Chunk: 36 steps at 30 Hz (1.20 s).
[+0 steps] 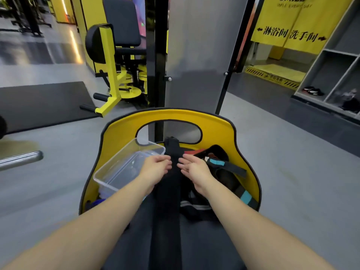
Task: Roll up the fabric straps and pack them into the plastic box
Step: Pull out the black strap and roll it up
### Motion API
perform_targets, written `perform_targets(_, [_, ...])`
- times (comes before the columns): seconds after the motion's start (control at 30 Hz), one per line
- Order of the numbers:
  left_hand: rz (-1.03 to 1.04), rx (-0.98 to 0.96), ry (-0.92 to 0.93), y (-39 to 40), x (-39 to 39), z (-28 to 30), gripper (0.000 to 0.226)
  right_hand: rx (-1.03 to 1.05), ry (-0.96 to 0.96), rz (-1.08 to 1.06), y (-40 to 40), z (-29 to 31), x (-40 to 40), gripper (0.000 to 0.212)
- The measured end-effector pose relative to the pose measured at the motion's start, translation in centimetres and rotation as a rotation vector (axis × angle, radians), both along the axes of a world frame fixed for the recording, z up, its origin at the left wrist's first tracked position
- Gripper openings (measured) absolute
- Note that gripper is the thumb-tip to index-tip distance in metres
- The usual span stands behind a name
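Between the two hands, a long black fabric strap (169,190) runs flat down the middle of the yellow seat-like surface (124,125) and on toward the person. Its far end, just beyond the fingertips, is bunched into a small fold or first turn; whether it is a proper roll cannot be told. The left hand (155,166) sits at the strap's left edge and the right hand (191,168) at its right edge, both with fingers loosely curved toward the strap. Whether they pinch the edges or only touch them is not clear, so neither grip can be called.

By my reading, the rolling of this strap is at its start: most of its length lies unrolled. The next move calls for both hands to take the far end squarely and turn it toward the body, keeping the edges aligned so the coil stays tight.

Just left of the left hand stands the clear plastic box (109,174), lid off, apparently holding no rolled strap. Right of the right hand lies a heap of other straps (220,168), black with teal patches and a red one, tangled and unrolled.
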<state>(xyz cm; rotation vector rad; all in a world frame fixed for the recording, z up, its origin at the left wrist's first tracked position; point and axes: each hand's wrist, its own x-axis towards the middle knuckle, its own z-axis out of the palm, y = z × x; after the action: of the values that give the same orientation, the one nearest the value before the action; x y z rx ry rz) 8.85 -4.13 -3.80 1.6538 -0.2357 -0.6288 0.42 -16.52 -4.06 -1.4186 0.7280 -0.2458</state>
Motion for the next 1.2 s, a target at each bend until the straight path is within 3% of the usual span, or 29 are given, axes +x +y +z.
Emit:
perform_targets(0.13, [-0.047,0.147,0.006,4.4,-5.9,-2.0,0.015,-0.037,0.076,0.019,3.9,-0.6,-5.5,0.051])
perform_targets(0.23, [-0.007,0.318,-0.102,8.7,-10.6,-3.5,0.014,-0.098,0.135,-0.004,7.3,-1.3,-10.2,0.046])
perform_targets(0.43, [-0.046,0.526,-0.138,16.0,-17.0,-6.6,0.039,-0.270,0.338,0.032,13.1,-4.7,-19.5,0.036])
perform_targets(0.6, [-0.013,0.450,-0.093,16.5,-19.0,-8.5,0.037,-0.336,0.379,0.115,15.4,-7.2,-21.6,0.043])
perform_targets(0.8, [0.101,0.376,-0.058,15.8,-19.6,-9.6,0.031,-0.447,0.371,0.082,15.4,-8.4,-21.9,0.035])
perform_targets(1.03, [-0.004,0.410,-0.151,16.3,-19.8,-9.2,0.025,-0.600,0.312,0.122,15.1,-8.9,-22.7,0.028])
perform_targets(1.2, [-0.039,0.437,-0.326,16.4,-20.3,-9.5,0.016,-0.770,0.249,0.172,15.3,-9.5,-23.2,0.005])
